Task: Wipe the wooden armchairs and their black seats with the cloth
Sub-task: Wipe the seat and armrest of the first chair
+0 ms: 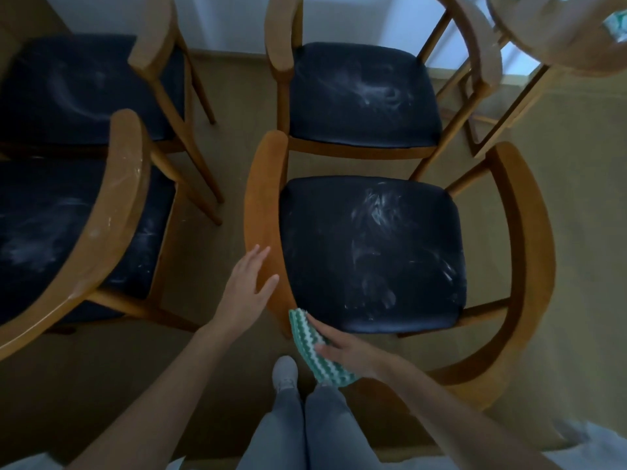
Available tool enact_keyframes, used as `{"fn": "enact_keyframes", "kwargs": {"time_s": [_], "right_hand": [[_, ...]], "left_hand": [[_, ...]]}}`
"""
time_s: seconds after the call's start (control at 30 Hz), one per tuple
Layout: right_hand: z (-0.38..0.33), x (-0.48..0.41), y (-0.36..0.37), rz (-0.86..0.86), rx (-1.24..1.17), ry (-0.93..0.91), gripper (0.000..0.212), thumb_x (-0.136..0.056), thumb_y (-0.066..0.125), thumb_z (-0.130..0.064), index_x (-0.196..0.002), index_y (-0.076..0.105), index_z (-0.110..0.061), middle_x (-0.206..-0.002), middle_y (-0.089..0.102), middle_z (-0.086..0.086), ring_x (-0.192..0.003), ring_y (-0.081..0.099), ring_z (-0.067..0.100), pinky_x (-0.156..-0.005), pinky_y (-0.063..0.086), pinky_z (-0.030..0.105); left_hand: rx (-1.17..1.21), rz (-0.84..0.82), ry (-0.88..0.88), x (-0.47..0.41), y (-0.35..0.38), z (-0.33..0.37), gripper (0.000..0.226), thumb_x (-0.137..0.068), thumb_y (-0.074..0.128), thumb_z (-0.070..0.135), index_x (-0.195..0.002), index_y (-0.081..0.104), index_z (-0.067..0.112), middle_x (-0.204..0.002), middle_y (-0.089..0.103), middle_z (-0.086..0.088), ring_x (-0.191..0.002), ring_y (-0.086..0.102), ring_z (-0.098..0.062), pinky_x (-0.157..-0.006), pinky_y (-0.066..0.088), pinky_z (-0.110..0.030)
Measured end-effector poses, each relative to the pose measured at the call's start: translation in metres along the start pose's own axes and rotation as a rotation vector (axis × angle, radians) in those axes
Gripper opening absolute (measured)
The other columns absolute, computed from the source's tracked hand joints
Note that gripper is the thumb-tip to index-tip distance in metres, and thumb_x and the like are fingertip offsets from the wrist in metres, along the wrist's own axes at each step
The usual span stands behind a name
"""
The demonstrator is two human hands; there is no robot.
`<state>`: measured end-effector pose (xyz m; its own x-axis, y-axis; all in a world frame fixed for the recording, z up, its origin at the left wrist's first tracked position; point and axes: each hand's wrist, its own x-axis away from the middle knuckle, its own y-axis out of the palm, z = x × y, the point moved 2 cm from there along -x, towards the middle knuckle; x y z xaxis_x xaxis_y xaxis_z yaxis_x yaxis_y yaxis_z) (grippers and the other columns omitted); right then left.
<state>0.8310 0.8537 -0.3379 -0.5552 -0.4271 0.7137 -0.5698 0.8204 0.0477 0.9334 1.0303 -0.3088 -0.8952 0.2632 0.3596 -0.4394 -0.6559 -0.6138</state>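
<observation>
Lying beneath right hand (342,351), cloth (303,329) perhaps touches armchair (263,198).

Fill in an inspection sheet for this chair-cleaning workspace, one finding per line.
Surface: tan floor, with the chairs standing on it.
Job's things: nearest armchair, its black seat streaked white. The seat behind, left seat and far-left seat are smeared too. The green-and-white cloth lies on the nearest armchair's curved rail.
Clutter: nothing seen.
Hands: left hand open over the nearest armchair's armrest, contact unclear. The right hand presses the cloth, fingers flat.
Cables: nothing seen.
Surroundings: white wall; fifth wooden chair partly in view at top right.
</observation>
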Motion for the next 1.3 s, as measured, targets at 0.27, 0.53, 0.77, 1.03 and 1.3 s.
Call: {"fn": "enact_keyframes", "kwargs": {"time_s": [0.27,0.53,0.77,1.03,1.3], "right_hand": [[-0.043,-0.047,-0.002,0.085,-0.156,-0.054,0.061,-0.102,0.037,-0.025,-0.144,-0.006,-0.034,-0.126,0.021,-0.032,-0.114,0.032,-0.013,-0.074,0.032,-0.008],[-0.133,-0.129,-0.065,0.311,-0.344,-0.23,0.065,-0.102,0.035,-0.025,-0.149,-0.009,-0.029,-0.153,0.023,-0.002,-0.125,0.033,0.006,-0.083,0.034,0.01],[-0.1,-0.123,-0.037,0.307,-0.417,-0.284,0.066,-0.1,0.041,-0.023,-0.147,-0.002,-0.041,-0.148,0.032,-0.003,-0.122,0.048,0.012,-0.085,0.049,0.019],[-0.092,-0.128,-0.04,0.287,-0.496,-0.357,0.064,-0.098,0.044,-0.014,-0.139,0.007,-0.046,-0.134,0.042,-0.011,-0.109,0.058,0.003,-0.082,0.051,0.023],[-0.17,-0.194,-0.136,0.502,-0.46,-0.369,0.069,-0.1,0.043,-0.018,-0.149,-0.003,-0.032,-0.148,0.034,0.002,-0.122,0.048,0.018,-0.091,0.049,0.026]], "left_hand": [[0.004,0.06,-0.008,-0.023,-0.004,-0.017,0.056,-0.097,0.047,0.031,-0.148,0.025,0.024,-0.158,0.01,0.005,-0.144,0.013,-0.014,-0.111,0.017,-0.03],[0.055,0.124,-0.025,-0.062,-0.019,-0.016,0.058,-0.097,0.047,0.028,-0.149,0.021,0.024,-0.158,0.01,0.006,-0.144,0.01,-0.011,-0.11,0.012,-0.026],[0.153,0.096,-0.029,-0.083,-0.023,-0.01,0.057,-0.098,0.044,0.031,-0.149,0.019,0.026,-0.158,0.01,0.006,-0.143,0.013,-0.012,-0.114,0.018,-0.035],[0.233,0.159,0.02,-0.106,-0.025,-0.024,0.055,-0.097,0.045,0.03,-0.147,0.023,0.025,-0.156,0.019,0.006,-0.14,0.018,-0.006,-0.111,0.018,-0.027],[0.201,0.179,0.006,-0.137,-0.031,-0.021,0.052,-0.097,0.045,0.031,-0.146,0.028,0.025,-0.154,0.022,0.009,-0.136,0.02,-0.002,-0.108,0.017,-0.024]]}}
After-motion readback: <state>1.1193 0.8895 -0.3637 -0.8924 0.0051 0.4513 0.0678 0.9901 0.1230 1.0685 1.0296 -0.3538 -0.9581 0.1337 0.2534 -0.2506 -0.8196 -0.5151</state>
